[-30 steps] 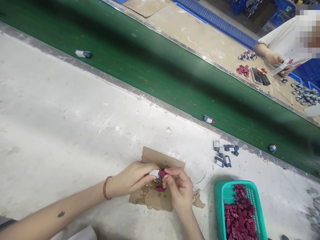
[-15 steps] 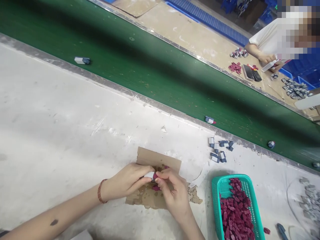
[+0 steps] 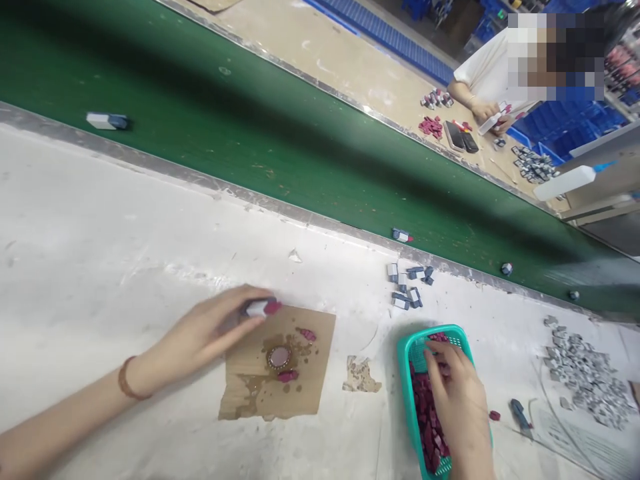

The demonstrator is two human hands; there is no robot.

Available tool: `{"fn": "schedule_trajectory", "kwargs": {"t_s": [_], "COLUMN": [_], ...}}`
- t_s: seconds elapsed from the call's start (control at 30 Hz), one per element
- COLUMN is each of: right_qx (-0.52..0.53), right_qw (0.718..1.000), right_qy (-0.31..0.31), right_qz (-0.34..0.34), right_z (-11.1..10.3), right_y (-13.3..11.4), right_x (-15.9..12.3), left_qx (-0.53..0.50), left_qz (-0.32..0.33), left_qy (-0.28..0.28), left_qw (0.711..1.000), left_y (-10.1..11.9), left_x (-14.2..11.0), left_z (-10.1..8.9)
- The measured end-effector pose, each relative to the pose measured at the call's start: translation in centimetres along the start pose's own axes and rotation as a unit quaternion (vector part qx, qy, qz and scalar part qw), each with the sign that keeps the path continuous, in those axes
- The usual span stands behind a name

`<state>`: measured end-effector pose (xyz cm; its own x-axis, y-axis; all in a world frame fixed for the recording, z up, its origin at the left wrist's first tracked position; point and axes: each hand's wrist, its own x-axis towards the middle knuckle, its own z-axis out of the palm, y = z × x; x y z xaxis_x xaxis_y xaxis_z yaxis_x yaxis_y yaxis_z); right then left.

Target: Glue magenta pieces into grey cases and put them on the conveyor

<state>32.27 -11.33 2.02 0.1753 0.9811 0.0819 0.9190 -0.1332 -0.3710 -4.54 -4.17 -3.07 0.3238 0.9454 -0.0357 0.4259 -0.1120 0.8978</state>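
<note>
My left hand (image 3: 207, 333) pinches a small white block with a maroon piece on its end (image 3: 263, 307), held just above the top left corner of a stained cardboard scrap (image 3: 310, 387). A round cap of glue (image 3: 279, 357) and two loose maroon pieces lie on that cardboard. My right hand (image 3: 457, 397) reaches down into a teal basket (image 3: 406, 349) filled with several maroon pieces, fingers curled among them; what they grip is hidden.
A green conveyor belt (image 3: 300, 140) runs behind the white table and carries a few finished blocks (image 3: 106, 121). A cluster of white-and-blue blocks (image 3: 407, 283) lies near the belt edge. Grey parts (image 3: 583, 370) are heaped at right. Another person (image 3: 493, 70) works across the belt.
My hands have separated: the left lifted the joined block up and left off the cardboard, and the right moved right into the teal basket. The camera swung to the right.
</note>
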Motion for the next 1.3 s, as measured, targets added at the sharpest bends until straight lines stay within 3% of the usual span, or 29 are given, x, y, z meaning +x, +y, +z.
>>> {"fn": "schedule_trajectory", "kwargs": {"t_s": [0.1, 0.23, 0.37, 0.47, 0.63, 0.73, 0.97, 1.13, 1.3], "right_qx": [-0.085, -0.089, 0.058, 0.245, 0.463, 0.496, 0.484, 0.418, 0.352], "right_qw": [0.996, 0.995, 0.998, 0.962, 0.856, 0.834, 0.856, 0.902, 0.921], "right_qy": [-0.019, -0.007, 0.014, 0.03, 0.044, 0.009, -0.108, -0.106, -0.085], "right_qz": [-0.016, -0.046, 0.006, 0.12, 0.225, 0.241, 0.15, 0.022, -0.143], "right_z": [0.3, 1.4, 0.9, 0.2, 0.4, 1.3, 5.0, 7.5, 8.7], "right_y": [3.9, 5.3, 4.3, 2.7, -1.1, -3.4, -7.7, -9.6, -10.5], "right_x": [0.3, 1.0, 0.9, 0.5, 0.2, 0.1, 0.0, 0.8, 0.5], "left_qx": [0.058, 0.156, 0.205, 0.24, 0.271, 0.282, 0.311, 0.341, 0.338], "left_qz": [0.016, 0.042, 0.043, 0.06, 0.107, 0.112, 0.063, -0.013, -0.019], "left_qy": [0.053, 0.103, 0.125, 0.139, 0.14, 0.146, 0.227, 0.313, 0.262], "left_qw": [0.997, 0.981, 0.97, 0.959, 0.946, 0.942, 0.921, 0.886, 0.904], "left_y": [-0.1, -0.9, -2.3, -3.3, -4.4, -4.9, -7.4, -10.0, -11.0], "left_x": [3.4, 10.0, 15.9, 18.2, 18.2, 17.4, 15.6, 14.5, 15.1], "left_z": [-1.4, -2.8, -3.3, -3.1, -2.9, -3.7, -8.8, -13.4, -15.1]}}
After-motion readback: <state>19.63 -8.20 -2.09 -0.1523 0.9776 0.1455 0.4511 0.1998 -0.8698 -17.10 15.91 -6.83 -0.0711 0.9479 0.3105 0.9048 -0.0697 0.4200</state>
